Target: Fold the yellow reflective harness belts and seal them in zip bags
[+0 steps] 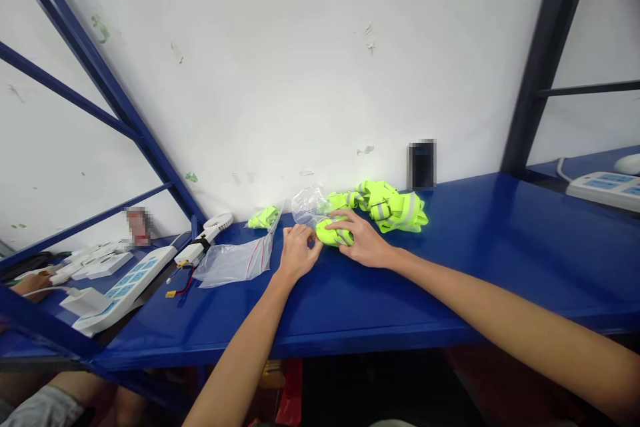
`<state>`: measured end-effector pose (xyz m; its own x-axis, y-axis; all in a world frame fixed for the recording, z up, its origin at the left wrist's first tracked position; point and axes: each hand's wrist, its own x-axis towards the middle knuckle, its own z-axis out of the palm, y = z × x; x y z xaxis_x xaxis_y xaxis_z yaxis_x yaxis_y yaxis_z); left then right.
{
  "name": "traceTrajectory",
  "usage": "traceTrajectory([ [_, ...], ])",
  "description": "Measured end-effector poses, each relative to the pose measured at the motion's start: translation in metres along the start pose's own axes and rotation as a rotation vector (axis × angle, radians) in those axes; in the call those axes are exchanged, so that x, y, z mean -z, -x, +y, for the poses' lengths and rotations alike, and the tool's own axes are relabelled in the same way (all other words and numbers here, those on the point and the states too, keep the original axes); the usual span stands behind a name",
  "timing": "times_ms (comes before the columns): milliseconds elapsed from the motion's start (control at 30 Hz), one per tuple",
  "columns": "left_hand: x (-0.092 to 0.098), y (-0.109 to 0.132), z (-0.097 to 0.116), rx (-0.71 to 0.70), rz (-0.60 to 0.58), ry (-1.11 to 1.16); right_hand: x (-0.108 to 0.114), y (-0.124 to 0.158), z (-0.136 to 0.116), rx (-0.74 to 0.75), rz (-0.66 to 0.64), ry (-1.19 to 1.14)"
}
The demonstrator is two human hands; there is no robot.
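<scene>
A small rolled bundle of neon-yellow reflective straps (334,233) rests on the blue table between my hands. My right hand (367,243) grips it from the right, fingers curled over its top and side. At its left edge, my left hand (300,250) is closed in a pinch on the bundle; the fingertips are partly hidden. Just behind lies a crumpled clear plastic bag (307,203). A larger loose heap of the same yellow straps with grey reflective bands (395,207) spreads behind and to the right.
Left of my hands lies a flat clear zip bag (235,261), with a smaller packed yellow bundle (263,217) behind it. A white handheld fan (219,221), a wired connector (173,293) and a power strip (125,290) are farther left. A dark blurred object (421,165) stands against the wall.
</scene>
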<state>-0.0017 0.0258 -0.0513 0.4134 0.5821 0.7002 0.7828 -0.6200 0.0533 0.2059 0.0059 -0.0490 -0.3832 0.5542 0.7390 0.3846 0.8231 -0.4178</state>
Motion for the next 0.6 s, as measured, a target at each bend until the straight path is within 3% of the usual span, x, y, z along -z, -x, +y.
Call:
traceTrajectory([
  [300, 0.0016, 0.0033, 0.0016, 0.016, 0.07, 0.139, 0.0057, -0.0007, -0.0006, 0.052, -0.067, 0.038],
  [600, 0.0017, 0.0022, 0.0033, 0.02, 0.039, 0.177, 0.0075, 0.0008, -0.0073, 0.033, -0.107, 0.206],
])
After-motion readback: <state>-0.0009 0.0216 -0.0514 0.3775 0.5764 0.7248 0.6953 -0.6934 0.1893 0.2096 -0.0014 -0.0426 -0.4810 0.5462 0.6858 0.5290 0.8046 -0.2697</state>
